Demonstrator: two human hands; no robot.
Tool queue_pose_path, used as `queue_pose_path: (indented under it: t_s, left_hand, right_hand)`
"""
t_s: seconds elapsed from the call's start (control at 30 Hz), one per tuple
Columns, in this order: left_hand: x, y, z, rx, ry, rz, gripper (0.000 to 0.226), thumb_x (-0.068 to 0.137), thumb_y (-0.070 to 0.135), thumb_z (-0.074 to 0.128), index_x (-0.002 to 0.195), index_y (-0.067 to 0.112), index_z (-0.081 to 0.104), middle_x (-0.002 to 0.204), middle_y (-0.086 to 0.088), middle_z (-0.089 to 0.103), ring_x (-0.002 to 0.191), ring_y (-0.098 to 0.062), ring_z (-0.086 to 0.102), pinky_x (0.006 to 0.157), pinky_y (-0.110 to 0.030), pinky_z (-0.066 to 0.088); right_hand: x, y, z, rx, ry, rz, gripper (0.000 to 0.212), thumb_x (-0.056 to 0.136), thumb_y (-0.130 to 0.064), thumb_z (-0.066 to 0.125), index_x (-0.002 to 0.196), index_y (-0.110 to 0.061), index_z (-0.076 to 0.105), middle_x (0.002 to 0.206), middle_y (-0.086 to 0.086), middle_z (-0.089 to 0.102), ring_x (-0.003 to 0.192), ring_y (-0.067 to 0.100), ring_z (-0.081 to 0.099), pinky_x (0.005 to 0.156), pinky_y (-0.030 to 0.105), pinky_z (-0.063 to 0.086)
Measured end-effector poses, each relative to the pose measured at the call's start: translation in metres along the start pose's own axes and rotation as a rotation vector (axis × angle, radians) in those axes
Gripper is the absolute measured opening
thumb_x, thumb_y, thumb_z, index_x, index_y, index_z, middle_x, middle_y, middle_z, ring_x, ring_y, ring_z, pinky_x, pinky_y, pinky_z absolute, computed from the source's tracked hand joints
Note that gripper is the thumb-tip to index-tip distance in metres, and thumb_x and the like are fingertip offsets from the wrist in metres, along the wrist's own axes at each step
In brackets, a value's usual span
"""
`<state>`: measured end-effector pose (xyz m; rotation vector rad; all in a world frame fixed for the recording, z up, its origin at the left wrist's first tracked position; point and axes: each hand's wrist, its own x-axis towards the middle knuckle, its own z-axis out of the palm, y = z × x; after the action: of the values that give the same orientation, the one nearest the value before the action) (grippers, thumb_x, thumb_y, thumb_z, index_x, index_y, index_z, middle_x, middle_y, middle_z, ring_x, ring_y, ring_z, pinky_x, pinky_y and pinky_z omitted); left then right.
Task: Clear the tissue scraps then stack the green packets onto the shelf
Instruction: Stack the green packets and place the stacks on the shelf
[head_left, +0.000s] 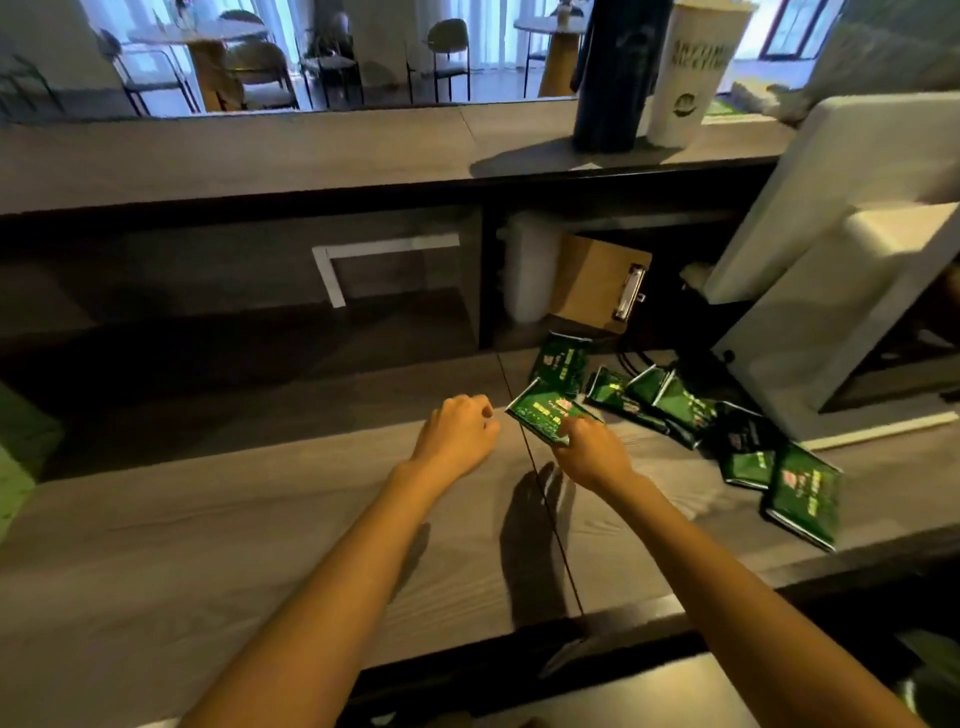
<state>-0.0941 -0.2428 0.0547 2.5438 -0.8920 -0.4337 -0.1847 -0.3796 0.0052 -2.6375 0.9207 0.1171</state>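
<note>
On the wooden surface (260, 519), near its far edge, the right hand (589, 452) gripped one green packet (545, 413) by its near end, while the left hand (457, 434) hovered just beside it, fingers curled with nothing visible in them. No tissue scraps showed, so that step seemed done. Stacking looked barely begun: the other green packets (675, 410) lay scattered at the foot of the white terminal (831, 260), and none appeared stacked on the shelf (395, 322) near the clipboard (597, 280)
</note>
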Motion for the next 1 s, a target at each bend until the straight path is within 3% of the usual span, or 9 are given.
queue_pose_path:
  t_s: [0.17,0.33,0.43,0.53,0.67,0.73,0.83,0.93,1.0]
  left_hand:
    - [0.03,-0.011,0.041,-0.038,-0.048,-0.044,0.025,0.094,0.02,0.046,0.114,0.012,0.06,0.115,-0.01,0.061,0.102,-0.026,0.057,0.088,-0.039,0.05]
    - [0.059,-0.034,0.071,-0.073,-0.005,-0.041,0.028,0.092,0.017,0.047,0.118,0.013,0.058,0.119,-0.009,0.059,0.106,-0.025,0.056,0.09,-0.038,0.049]
    - [0.067,-0.047,0.084,-0.147,0.064,-0.033,0.027,0.092,0.014,0.049,0.117,0.014,0.059,0.116,-0.009,0.061,0.104,-0.023,0.057,0.089,-0.035,0.049]
    - [0.07,-0.057,0.087,-0.226,0.156,-0.016,0.03,0.092,0.013,0.048,0.12,0.012,0.058,0.119,-0.01,0.06,0.108,-0.024,0.055,0.089,-0.031,0.043]
    - [0.074,-0.075,0.081,-0.416,0.24,-0.1,0.033,0.097,0.017,0.038,0.127,0.01,0.05,0.127,-0.016,0.054,0.117,-0.032,0.049,0.099,-0.038,0.043]
    - [0.071,-0.081,0.078,-0.595,0.198,-0.126,0.028,0.098,0.022,0.037,0.121,0.013,0.051,0.124,-0.016,0.054,0.109,-0.032,0.054,0.092,-0.043,0.048]
    - [0.058,-0.088,0.074,-0.961,0.071,-0.151,0.017,0.096,0.023,0.047,0.11,0.013,0.05,0.107,-0.013,0.055,0.076,-0.02,0.057,0.061,-0.026,0.052]
    - [0.05,-0.103,0.07,-1.143,0.043,-0.219,0.023,0.091,0.022,0.058,0.112,0.012,0.054,0.091,-0.01,0.061,0.07,-0.016,0.061,0.056,-0.021,0.047]
    - [0.045,-0.109,0.066,-1.118,-0.031,-0.231,0.024,0.089,0.024,0.062,0.109,0.011,0.06,0.088,-0.009,0.066,0.07,-0.015,0.063,0.054,-0.021,0.048]
  right_hand:
    - [0.036,0.023,0.022,0.065,0.064,0.016,0.046,0.091,-0.03,0.054,0.13,-0.007,0.049,0.129,0.017,0.052,0.119,0.032,0.048,0.095,0.038,0.042]
    - [0.073,0.023,0.052,-0.022,0.055,0.024,0.069,0.087,-0.048,0.054,0.141,-0.011,0.032,0.142,0.017,0.039,0.133,0.034,0.035,0.108,0.047,0.031]
    - [0.078,0.016,0.063,-0.011,0.143,-0.036,0.064,0.086,-0.042,0.057,0.138,-0.01,0.037,0.137,0.015,0.046,0.127,0.033,0.042,0.104,0.044,0.036]
    - [0.07,0.003,0.064,-0.088,0.144,-0.249,0.051,0.087,-0.027,0.058,0.133,-0.011,0.044,0.128,0.014,0.056,0.116,0.03,0.053,0.095,0.039,0.044]
    - [0.06,-0.015,0.068,-0.163,0.209,-0.407,0.031,0.088,-0.012,0.054,0.118,-0.011,0.057,0.113,0.014,0.063,0.105,0.034,0.058,0.084,0.041,0.048]
    - [0.06,-0.02,0.071,-0.126,0.3,-0.484,0.026,0.088,-0.007,0.053,0.112,-0.01,0.063,0.109,0.015,0.065,0.103,0.035,0.058,0.084,0.045,0.049]
    - [0.062,-0.02,0.074,-0.093,0.453,-0.617,0.027,0.087,-0.01,0.06,0.113,-0.015,0.068,0.114,0.009,0.06,0.109,0.028,0.049,0.089,0.04,0.043]
    - [0.059,-0.019,0.073,0.03,0.494,-0.64,0.028,0.084,-0.016,0.067,0.112,-0.016,0.069,0.122,0.008,0.05,0.116,0.025,0.039,0.091,0.028,0.03]
    - [0.056,-0.018,0.072,0.094,0.474,-0.641,0.027,0.082,-0.016,0.07,0.109,-0.014,0.07,0.129,0.009,0.044,0.12,0.024,0.034,0.089,0.022,0.023]
